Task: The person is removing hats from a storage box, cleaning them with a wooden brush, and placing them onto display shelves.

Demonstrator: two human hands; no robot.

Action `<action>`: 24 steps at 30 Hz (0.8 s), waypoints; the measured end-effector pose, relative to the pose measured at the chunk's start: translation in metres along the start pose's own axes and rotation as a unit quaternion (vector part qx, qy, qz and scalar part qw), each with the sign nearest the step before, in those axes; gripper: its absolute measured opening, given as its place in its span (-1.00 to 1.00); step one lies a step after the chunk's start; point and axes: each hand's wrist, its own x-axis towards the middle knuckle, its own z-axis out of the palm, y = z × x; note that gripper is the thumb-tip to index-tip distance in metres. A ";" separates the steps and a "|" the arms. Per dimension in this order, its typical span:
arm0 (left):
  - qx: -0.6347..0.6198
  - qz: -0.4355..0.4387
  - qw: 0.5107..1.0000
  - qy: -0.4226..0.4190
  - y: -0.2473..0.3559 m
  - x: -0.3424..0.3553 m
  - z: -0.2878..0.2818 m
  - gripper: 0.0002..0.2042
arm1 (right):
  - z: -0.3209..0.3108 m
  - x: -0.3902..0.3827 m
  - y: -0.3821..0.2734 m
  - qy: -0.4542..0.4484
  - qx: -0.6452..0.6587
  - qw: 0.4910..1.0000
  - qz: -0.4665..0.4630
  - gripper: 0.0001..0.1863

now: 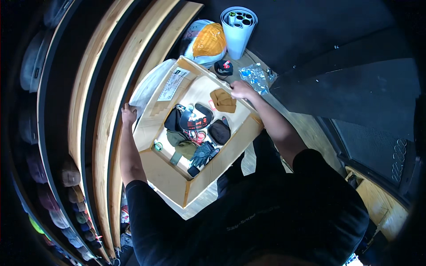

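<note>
The left hand (pixel 129 113) is clamped on the left flap of the open cardboard box (pixel 171 177). The right hand (pixel 242 90) grips the far right rim, probably to steady it. Caps (pixel 219 131) lie inside, on the floor.

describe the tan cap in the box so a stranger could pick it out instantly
Start at the big open cardboard box on the floor, held at its sides by both hands. Look to its far right corner, just below the right hand: the tan cap lies there. It is the only mustard-tan piece; the neighbouring caps are black or dark green.
</note>
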 end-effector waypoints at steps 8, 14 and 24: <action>-0.074 -0.154 0.970 0.175 0.078 -0.052 -0.006 -0.11 | 0.018 0.020 0.013 -0.002 -0.029 0.999 0.021 -0.56; -0.255 -0.098 0.956 0.105 0.265 -0.117 0.048 -0.36 | 0.004 0.053 0.027 -0.222 0.072 0.972 0.007 -0.13; -0.681 -0.229 0.695 0.026 0.486 -0.073 0.046 -0.26 | 0.034 0.238 0.189 -0.113 0.157 0.980 0.048 -0.55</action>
